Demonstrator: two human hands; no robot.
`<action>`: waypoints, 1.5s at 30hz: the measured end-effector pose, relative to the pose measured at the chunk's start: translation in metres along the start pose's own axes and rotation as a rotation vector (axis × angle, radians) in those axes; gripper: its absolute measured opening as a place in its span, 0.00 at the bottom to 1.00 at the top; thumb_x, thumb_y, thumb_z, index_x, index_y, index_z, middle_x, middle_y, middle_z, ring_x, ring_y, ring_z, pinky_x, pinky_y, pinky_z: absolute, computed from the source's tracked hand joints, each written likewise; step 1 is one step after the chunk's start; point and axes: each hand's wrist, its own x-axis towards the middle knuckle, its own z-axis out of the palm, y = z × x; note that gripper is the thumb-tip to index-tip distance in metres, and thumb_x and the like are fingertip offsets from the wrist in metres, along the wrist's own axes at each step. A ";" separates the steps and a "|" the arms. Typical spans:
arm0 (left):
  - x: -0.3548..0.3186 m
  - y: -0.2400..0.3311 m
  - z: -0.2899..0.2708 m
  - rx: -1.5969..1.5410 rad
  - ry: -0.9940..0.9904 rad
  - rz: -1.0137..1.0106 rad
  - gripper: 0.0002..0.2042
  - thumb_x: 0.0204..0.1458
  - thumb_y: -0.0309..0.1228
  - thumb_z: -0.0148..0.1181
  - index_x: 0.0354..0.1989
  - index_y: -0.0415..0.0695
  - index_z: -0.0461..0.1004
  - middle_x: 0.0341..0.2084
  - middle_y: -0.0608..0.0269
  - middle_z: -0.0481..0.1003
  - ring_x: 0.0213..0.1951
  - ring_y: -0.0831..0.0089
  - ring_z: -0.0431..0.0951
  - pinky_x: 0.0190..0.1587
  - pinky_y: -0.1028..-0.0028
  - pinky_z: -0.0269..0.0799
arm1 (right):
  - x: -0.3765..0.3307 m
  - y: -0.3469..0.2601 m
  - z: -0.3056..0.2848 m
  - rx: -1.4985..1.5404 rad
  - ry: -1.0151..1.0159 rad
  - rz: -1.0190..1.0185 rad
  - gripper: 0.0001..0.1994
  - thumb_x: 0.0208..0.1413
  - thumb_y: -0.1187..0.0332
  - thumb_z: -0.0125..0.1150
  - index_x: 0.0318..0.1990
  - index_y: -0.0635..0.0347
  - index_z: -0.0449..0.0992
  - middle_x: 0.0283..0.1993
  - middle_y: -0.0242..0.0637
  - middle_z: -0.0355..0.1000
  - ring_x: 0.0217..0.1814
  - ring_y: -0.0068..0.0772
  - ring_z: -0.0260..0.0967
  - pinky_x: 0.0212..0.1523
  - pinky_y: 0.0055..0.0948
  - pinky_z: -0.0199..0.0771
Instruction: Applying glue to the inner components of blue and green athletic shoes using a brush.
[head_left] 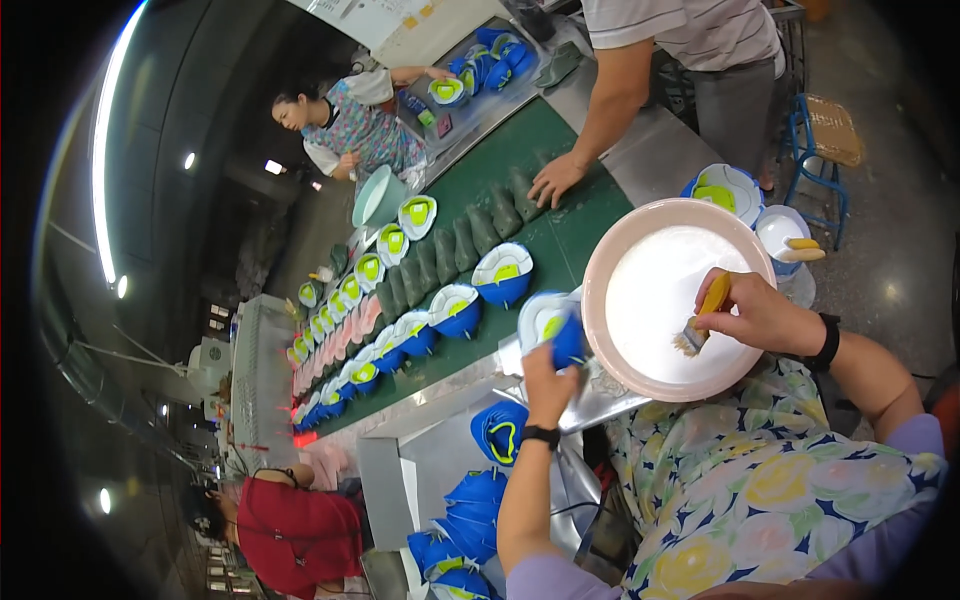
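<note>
My left hand (549, 387) grips a blue shoe upper (568, 338) with a white lining and a yellow-green patch inside. Motion blurs this upper, which is beside the basin at the conveyor's near edge. Closed around the yellow handle of a paintbrush (690, 340), my right hand (745, 312) holds it over a large pale pink basin (594, 318). The bristles point down toward the white liquid (650, 285) in the basin; I cannot tell whether they touch it. Similar blue uppers (503, 288) stand in a row on the green conveyor belt (565, 235).
Grey foot-shaped pieces (465, 245) line the belt's middle, with more uppers (392, 243) beyond. A co-worker's hand (558, 180) rests on the belt. Loose uppers (475, 505) fill a metal trough by my left arm. A white tub (780, 232) with yellow-handled tools stands right of the basin.
</note>
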 end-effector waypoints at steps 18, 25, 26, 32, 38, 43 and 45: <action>-0.042 -0.017 -0.056 0.222 0.013 0.202 0.17 0.46 0.18 0.54 0.46 0.40 0.77 0.49 0.51 0.75 0.50 0.56 0.75 0.49 0.66 0.72 | 0.055 0.013 0.034 -0.195 -0.059 -0.052 0.10 0.54 0.69 0.64 0.36 0.66 0.72 0.29 0.43 0.75 0.30 0.37 0.74 0.33 0.29 0.71; 0.000 -0.064 -0.039 -0.158 -0.337 -0.009 0.25 0.48 0.15 0.51 0.56 0.46 0.70 0.49 0.52 0.75 0.50 0.59 0.75 0.51 0.63 0.73 | 0.038 0.026 0.035 -0.397 -0.375 -0.207 0.14 0.51 0.66 0.64 0.40 0.66 0.72 0.34 0.52 0.75 0.38 0.56 0.75 0.42 0.45 0.73; -0.003 -0.069 -0.052 -0.321 -0.316 -0.364 0.23 0.51 0.16 0.51 0.57 0.45 0.69 0.49 0.53 0.75 0.50 0.62 0.76 0.50 0.64 0.75 | 0.038 0.027 0.027 -0.462 -0.395 -0.208 0.13 0.51 0.66 0.63 0.40 0.66 0.72 0.35 0.52 0.75 0.39 0.56 0.75 0.43 0.45 0.73; -0.009 -0.031 -0.115 -1.410 -0.256 -0.525 0.24 0.60 0.29 0.52 0.66 0.47 0.57 0.58 0.53 0.68 0.55 0.62 0.73 0.53 0.64 0.75 | 0.059 0.025 -0.030 -0.426 -0.143 -0.114 0.14 0.52 0.65 0.66 0.38 0.64 0.70 0.30 0.48 0.73 0.36 0.52 0.73 0.39 0.41 0.70; 0.020 0.049 -0.083 -1.605 -0.370 -0.409 0.25 0.60 0.33 0.52 0.66 0.48 0.57 0.60 0.54 0.66 0.57 0.61 0.71 0.56 0.61 0.72 | 0.077 -0.005 -0.040 -0.110 0.059 -0.363 0.11 0.55 0.66 0.63 0.35 0.63 0.69 0.33 0.43 0.74 0.34 0.41 0.73 0.37 0.34 0.70; 0.028 0.087 -0.036 -1.625 -0.269 -0.301 0.25 0.60 0.36 0.52 0.66 0.49 0.57 0.62 0.55 0.64 0.58 0.61 0.70 0.58 0.59 0.70 | 0.083 -0.026 -0.039 0.077 0.007 -0.500 0.10 0.56 0.66 0.62 0.35 0.61 0.69 0.34 0.41 0.74 0.34 0.37 0.73 0.36 0.31 0.70; 0.029 0.092 -0.027 -1.603 -0.173 -0.247 0.26 0.60 0.37 0.52 0.67 0.49 0.57 0.62 0.55 0.63 0.59 0.60 0.69 0.58 0.58 0.69 | 0.080 -0.026 -0.040 -0.167 0.030 -0.469 0.12 0.55 0.64 0.63 0.34 0.62 0.69 0.30 0.42 0.73 0.31 0.41 0.73 0.34 0.32 0.70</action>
